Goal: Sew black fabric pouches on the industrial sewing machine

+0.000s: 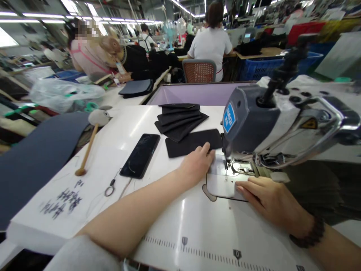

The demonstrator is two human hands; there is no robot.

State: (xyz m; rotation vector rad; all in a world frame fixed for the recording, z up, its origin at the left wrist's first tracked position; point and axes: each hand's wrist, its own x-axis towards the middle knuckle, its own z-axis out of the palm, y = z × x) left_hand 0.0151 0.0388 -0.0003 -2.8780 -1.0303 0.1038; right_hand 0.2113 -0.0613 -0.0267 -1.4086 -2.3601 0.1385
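Observation:
My left hand [197,163] lies on the white table with its fingers stretched flat, its tips on the near edge of a black fabric piece [191,143] beside the sewing machine [270,120]. My right hand [267,199] rests with straight fingers on the metal needle plate [222,184], just in front of the presser foot [229,165]. It holds nothing. A stack of black fabric pieces [180,118] lies fanned out behind the single piece.
A black phone [140,155] lies left of my left hand, with a small ring on a cord [109,190] near it. A wooden-handled tool [87,148] and dark blue cloth [36,158] lie at the left. Other people sit working at the back.

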